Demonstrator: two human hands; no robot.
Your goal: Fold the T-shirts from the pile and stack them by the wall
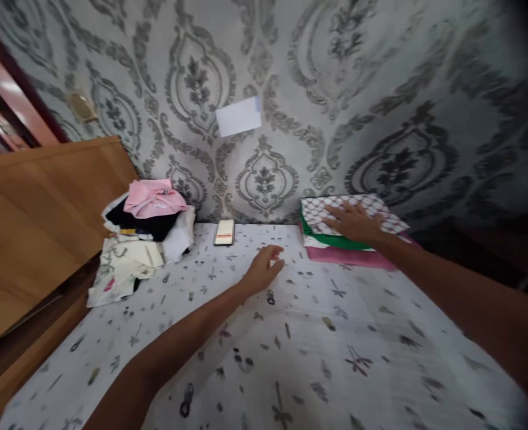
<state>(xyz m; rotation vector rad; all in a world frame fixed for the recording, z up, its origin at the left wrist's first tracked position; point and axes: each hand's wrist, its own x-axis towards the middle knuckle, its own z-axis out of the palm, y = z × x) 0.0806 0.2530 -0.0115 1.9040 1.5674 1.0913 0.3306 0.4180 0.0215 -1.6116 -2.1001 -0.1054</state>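
Observation:
On the right, against the wall, lies a stack of folded cloths, with a white and red patterned cloth (380, 210) on top, a green cloth (307, 228) under it and a pink one (349, 257) at the bottom. My right hand (354, 222) rests flat on the patterned cloth, its fingers spread. My left hand (264, 269) is over the printed sheet (300, 334) near the middle, fingers slightly curled and apart from the thumb, holding nothing. It is to the left of the stack and does not touch it.
At the left is a loose pile of clothes with a pink garment (154, 200) on top and a cream one (127, 263) lower down. A small framed card (224, 232) lies by the wall. A wooden board (44, 221) borders the left side. White paper (239, 117) is on the wall.

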